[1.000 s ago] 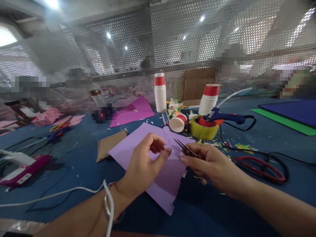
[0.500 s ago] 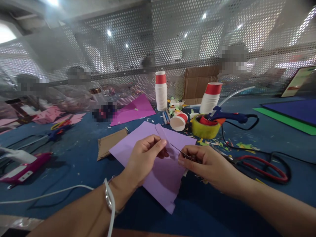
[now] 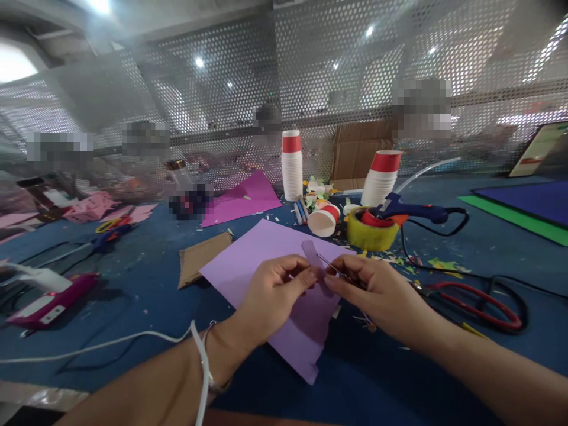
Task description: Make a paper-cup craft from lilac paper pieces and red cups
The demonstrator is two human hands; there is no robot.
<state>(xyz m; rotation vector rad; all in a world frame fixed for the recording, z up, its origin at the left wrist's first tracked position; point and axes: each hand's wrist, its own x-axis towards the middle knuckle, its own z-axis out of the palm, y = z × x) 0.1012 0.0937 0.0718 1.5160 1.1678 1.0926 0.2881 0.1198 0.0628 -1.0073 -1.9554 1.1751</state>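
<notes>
Purple paper on a blue table [image 3: 146,299], that's my view from the head cam. Big purple sheet [image 3: 246,260] lies mid-table, and a small purple strip [image 3: 310,249] is held just above it, between the two hands. Left hand [image 3: 275,290] has thumb and fingers pinched narrow on the strip's near part; right hand [image 3: 375,287] is wrapped round a thin metal tool [image 3: 328,262], its tip right at the strip. Can't tell if that's tweezers or little scissors, fingers hide most of it.

To do this bit well, I'd want the left pinch close to where the tip meets the paper so the strip doesn't flop, but light enough not to crease it. I'd turn the strip with the left and let the right stay steady. Also, mind the white cord [image 3: 203,367] crossing by the left wrist; a snag could jerk everything.
</notes>
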